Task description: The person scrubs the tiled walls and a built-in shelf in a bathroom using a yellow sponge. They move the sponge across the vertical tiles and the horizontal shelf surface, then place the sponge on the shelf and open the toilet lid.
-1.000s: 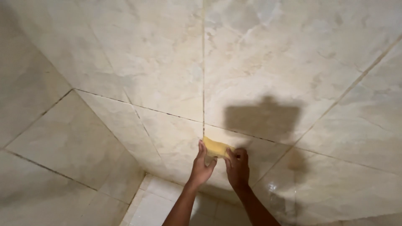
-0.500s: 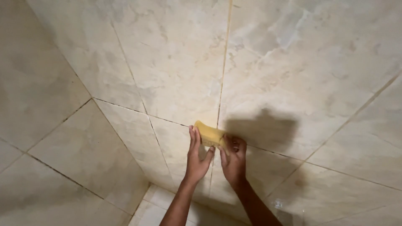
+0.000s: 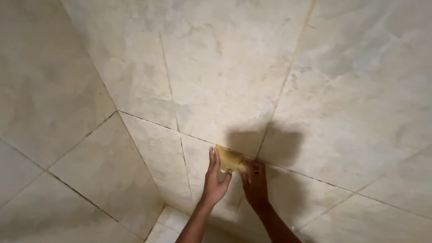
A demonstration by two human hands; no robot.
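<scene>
Tiled wet room, likely a home bathroom or shower corner: large glossy beige marble-look wall tiles (image 3: 234, 67) with dark grout lines (image 3: 173, 112) meet at an inside corner (image 3: 135, 144), running down to a paler tiled floor (image 3: 173, 222).

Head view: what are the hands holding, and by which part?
Both hands hold a yellow sponge against the tiled wall: left hand at its left end, right hand at its lower right end.

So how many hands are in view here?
2. The left hand grips the left end of the yellow sponge against the tiled wall; the right hand holds its right end. Nothing suggests others are hidden.
</scene>
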